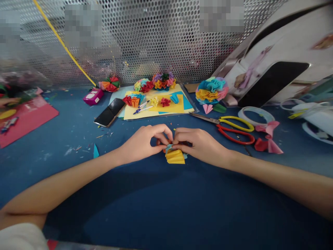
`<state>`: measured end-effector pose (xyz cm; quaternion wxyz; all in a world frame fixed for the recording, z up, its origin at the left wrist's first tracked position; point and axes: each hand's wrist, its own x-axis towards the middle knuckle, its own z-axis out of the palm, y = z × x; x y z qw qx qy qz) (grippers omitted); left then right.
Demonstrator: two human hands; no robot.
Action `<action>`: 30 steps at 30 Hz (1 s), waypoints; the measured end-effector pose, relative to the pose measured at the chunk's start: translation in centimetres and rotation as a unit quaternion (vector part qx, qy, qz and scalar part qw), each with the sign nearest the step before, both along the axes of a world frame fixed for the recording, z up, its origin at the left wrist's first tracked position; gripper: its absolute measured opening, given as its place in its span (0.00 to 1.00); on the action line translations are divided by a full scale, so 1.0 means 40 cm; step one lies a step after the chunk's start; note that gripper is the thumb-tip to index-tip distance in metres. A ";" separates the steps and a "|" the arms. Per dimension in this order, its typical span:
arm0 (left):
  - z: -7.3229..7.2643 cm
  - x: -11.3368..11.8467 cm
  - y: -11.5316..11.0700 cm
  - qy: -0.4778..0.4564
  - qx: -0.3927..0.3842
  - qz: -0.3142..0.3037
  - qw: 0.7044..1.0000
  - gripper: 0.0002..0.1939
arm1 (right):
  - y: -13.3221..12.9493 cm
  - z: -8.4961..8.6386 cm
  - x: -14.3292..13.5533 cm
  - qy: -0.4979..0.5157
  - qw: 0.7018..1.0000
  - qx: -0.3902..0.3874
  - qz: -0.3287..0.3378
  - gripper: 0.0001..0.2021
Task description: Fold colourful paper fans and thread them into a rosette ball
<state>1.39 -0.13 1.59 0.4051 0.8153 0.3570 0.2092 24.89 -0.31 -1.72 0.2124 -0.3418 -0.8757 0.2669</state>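
Note:
A small piece of folded paper (175,157), with a yellow pleated fan at the front and light blue and orange-red parts behind, is between my two hands just above the blue table. My left hand (144,144) pinches its left edge with thumb and fingers. From the right, my right hand (199,144) pinches the upper side, its fingertips nearly touching those of the left. The fingers partly hide the blue and orange-red parts. Beyond the hands, small yellow, red and blue folded papers lie on a yellow sheet (130,114).
Scissors (235,130) with yellow and red handles, a tape roll (243,113) and a pink bow (272,140) lie right. A phone (109,113) and purple box (93,96) are back left. Paper flowers (212,90) stand before a perforated metal screen (145,45). A bag (293,45) is back right.

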 end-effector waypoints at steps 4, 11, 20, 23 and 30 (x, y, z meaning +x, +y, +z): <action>-0.004 0.001 0.000 -0.001 0.004 0.005 1.000 0.08 | -0.002 -0.001 0.000 -0.005 1.000 0.006 -0.007 0.11; -0.011 0.002 -0.003 -0.022 -0.021 0.008 1.000 0.09 | -0.011 0.000 -0.005 0.020 0.999 0.024 -0.033 0.05; -0.012 0.004 -0.009 -0.034 -0.019 0.016 0.999 0.12 | -0.019 -0.002 -0.010 0.115 0.992 0.041 -0.024 0.03; -0.012 0.004 -0.009 -0.036 -0.021 0.016 0.999 0.13 | -0.019 0.000 -0.010 0.118 0.992 0.041 -0.017 0.04; -0.019 0.003 -0.013 -0.042 -0.024 0.023 0.999 0.13 | -0.016 -0.004 -0.009 0.131 0.990 0.046 -0.021 0.05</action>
